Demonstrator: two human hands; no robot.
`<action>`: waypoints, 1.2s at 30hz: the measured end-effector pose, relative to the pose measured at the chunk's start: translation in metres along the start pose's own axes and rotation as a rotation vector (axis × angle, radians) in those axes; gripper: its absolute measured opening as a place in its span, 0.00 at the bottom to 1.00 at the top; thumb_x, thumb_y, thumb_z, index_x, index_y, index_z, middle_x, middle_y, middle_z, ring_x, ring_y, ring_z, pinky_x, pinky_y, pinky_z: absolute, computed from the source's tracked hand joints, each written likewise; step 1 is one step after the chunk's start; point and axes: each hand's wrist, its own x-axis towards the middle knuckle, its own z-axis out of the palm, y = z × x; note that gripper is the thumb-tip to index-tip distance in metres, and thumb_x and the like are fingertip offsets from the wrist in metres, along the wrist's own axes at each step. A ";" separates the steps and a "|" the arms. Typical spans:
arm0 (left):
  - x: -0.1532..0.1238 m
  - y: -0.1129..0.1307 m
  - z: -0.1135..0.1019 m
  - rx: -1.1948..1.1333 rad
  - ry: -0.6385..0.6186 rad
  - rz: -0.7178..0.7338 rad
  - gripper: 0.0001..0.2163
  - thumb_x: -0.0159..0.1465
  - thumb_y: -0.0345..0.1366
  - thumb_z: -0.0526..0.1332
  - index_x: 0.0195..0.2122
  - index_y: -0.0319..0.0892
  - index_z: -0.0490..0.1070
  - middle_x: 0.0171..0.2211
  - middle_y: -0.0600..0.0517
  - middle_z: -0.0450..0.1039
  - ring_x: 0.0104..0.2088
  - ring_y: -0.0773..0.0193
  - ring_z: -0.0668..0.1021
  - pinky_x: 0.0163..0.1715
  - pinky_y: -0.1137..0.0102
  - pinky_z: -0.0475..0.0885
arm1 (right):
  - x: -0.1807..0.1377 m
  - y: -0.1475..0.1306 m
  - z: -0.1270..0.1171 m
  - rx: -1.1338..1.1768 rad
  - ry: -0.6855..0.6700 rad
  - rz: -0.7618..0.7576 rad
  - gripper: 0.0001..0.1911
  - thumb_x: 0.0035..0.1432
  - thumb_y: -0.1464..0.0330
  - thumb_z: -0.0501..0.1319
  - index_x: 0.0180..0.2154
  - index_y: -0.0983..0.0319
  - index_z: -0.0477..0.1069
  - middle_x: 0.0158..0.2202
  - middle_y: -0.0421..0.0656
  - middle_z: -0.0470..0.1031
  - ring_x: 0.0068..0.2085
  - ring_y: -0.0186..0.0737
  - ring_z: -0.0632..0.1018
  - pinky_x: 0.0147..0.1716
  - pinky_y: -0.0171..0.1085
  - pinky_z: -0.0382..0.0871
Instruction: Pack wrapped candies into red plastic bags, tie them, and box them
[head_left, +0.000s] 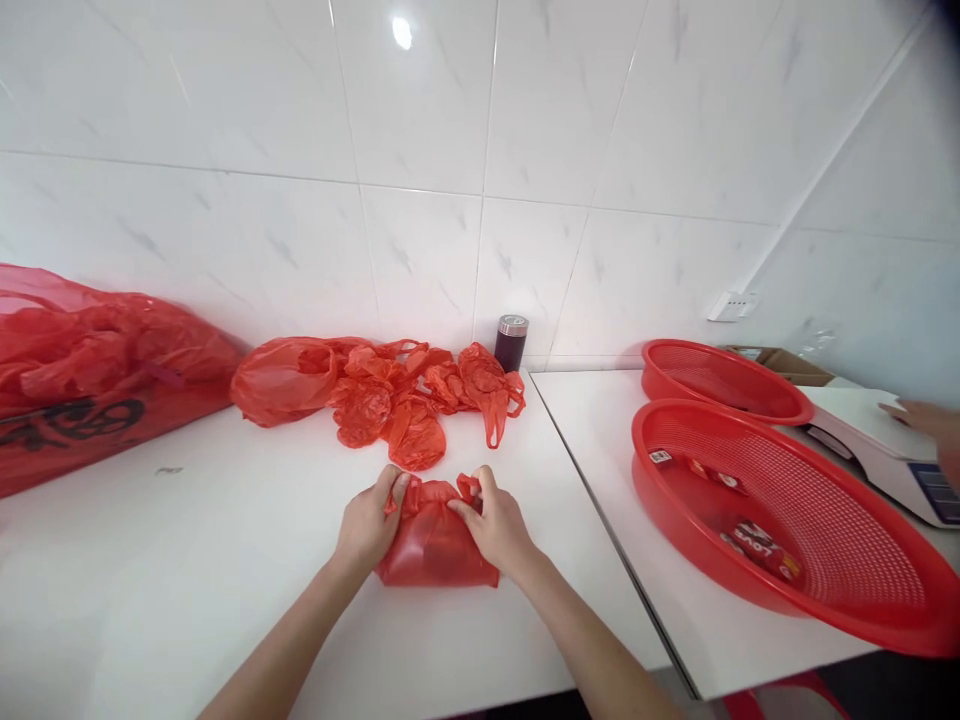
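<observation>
A red plastic bag (439, 550) lies on the white table in front of me, with a darker shape showing faintly through its side. My left hand (373, 520) pinches the bag's upper left corner. At the upper right, my right hand (495, 520) grips the other gathered edge between thumb and fingers. What is inside the bag cannot be made out. Just behind it sits a pile of crumpled red plastic bags (367, 405).
A large red bag with black print (112, 370) fills the far left. Near the wall stands a dark tumbler (511, 345). On the right are two red baskets (675, 530), the front one holding several packets, and a scale (874, 425) touched by another person's hand (926, 415).
</observation>
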 end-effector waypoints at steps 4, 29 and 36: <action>0.004 -0.009 -0.005 0.106 -0.063 -0.034 0.15 0.69 0.46 0.41 0.34 0.49 0.62 0.20 0.56 0.67 0.23 0.60 0.72 0.26 0.71 0.62 | 0.002 0.025 -0.024 -0.016 -0.014 -0.017 0.11 0.62 0.61 0.53 0.33 0.55 0.49 0.23 0.32 0.62 0.25 0.36 0.67 0.26 0.32 0.58; -0.030 -0.058 -0.057 0.106 -0.046 -0.249 0.16 0.63 0.53 0.51 0.40 0.51 0.72 0.36 0.51 0.78 0.32 0.56 0.79 0.32 0.65 0.73 | 0.000 0.047 -0.049 -0.090 -0.173 0.096 0.11 0.58 0.59 0.59 0.41 0.55 0.64 0.29 0.34 0.72 0.28 0.36 0.73 0.29 0.34 0.63; -0.019 0.013 -0.020 0.114 -0.085 0.154 0.22 0.60 0.44 0.58 0.56 0.52 0.67 0.56 0.47 0.70 0.56 0.48 0.71 0.52 0.56 0.67 | 0.085 0.052 -0.072 -0.048 0.139 0.128 0.17 0.62 0.61 0.54 0.50 0.56 0.69 0.49 0.45 0.71 0.47 0.39 0.74 0.48 0.41 0.65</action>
